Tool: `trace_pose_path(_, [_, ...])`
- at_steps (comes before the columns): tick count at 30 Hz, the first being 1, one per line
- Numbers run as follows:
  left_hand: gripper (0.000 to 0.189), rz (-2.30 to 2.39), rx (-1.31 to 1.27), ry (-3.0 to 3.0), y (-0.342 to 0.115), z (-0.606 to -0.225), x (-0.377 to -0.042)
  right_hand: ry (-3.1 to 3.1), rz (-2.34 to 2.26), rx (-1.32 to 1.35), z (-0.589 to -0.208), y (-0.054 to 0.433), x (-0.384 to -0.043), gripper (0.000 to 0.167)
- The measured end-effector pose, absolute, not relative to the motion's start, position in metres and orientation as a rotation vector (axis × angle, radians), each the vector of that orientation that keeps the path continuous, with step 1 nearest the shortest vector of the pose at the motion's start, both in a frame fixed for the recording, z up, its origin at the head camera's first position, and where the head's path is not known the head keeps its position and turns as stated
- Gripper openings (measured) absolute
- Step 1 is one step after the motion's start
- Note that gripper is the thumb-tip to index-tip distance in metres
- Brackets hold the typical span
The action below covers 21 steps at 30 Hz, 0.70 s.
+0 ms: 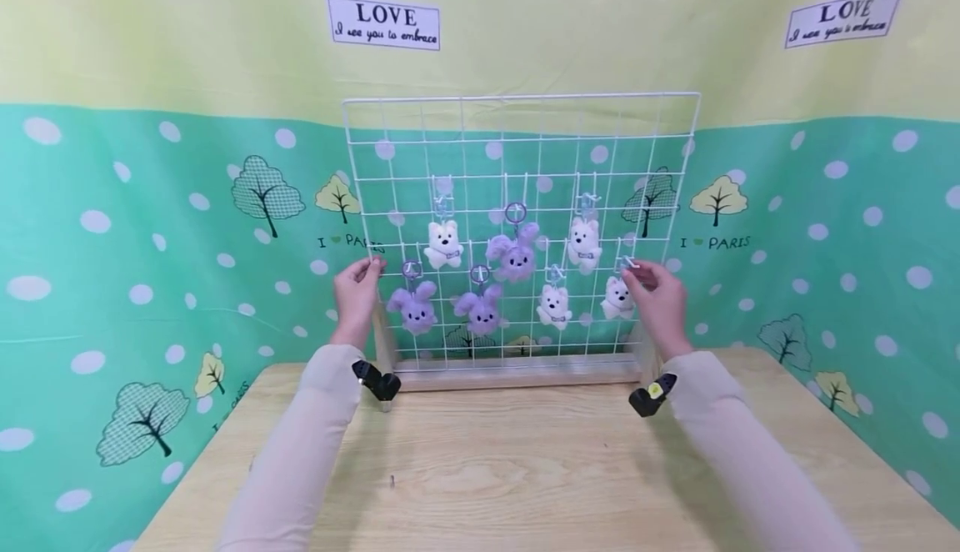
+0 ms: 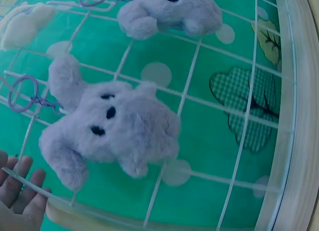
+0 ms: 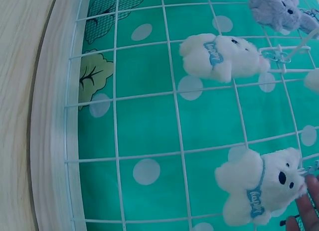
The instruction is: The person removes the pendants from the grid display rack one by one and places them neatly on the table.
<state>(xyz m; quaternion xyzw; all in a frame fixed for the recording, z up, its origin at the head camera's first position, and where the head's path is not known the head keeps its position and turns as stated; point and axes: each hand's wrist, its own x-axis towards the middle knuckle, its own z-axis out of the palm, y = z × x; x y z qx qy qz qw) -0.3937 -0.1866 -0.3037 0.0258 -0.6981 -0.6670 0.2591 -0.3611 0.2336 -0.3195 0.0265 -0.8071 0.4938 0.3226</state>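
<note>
A white wire grid rack (image 1: 522, 178) stands upright on a wooden base (image 1: 517, 377). My left hand (image 1: 357, 295) pinches its left edge wire, fingertips behind the wire in the left wrist view. Beside that hand hangs a purple plush bunny keychain (image 2: 114, 126). On the right, my right hand (image 1: 660, 300) has thumb and fingers together at the hook and ring of the lower right white plush bear keychain (image 3: 264, 186). In the right wrist view, the fingertips (image 3: 309, 203) are right at this bear's head; part of the hand is out of frame.
More bunny keychains (image 1: 513, 253) and bear keychains (image 1: 444, 243) hang from hooks across the grid. Under the rack is a light wooden table (image 1: 487, 460) with a tiny dark bit (image 1: 392, 480) on it. A green and yellow printed cloth (image 1: 187, 227) surrounds the back and sides.
</note>
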Motion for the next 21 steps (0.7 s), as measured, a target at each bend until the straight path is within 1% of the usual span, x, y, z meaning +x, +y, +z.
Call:
trace_pose_path(5, [0.026, -1.741, 0.073, -1.861, -0.186, -0.305, -0.400, -2.053, 1.324, -0.012, -0.319, 0.228, -0.369, 0.037])
trace_pose_path(12, [0.022, -1.732, 0.150, -1.862, -0.191, -0.311, -0.399, -1.974, 1.531, -0.145, -0.320, 0.216, -0.371, 0.035])
trace_pose_path(21, [0.021, -1.717, 0.113, -1.865, -0.189, -0.311, -0.398, -1.938, 1.635, -0.166, -0.323, 0.216, -0.369, 0.033])
